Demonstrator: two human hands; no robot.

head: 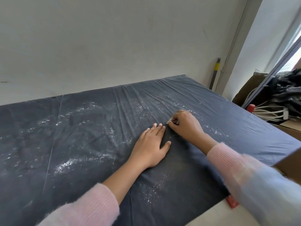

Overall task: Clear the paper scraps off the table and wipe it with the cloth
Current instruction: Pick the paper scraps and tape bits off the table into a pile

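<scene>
The table is covered with a dark, wrinkled sheet. Tiny white paper scraps are sprinkled across it, left, middle and near. One small pale scrap is pinched by the right hand.

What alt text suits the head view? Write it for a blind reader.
A person's right hand pinches a small paper scrap on a dark, wrinkled, fabric-covered table, while the left hand lies flat beside it. White specks dust the surface; a pale wall stands behind.
</scene>
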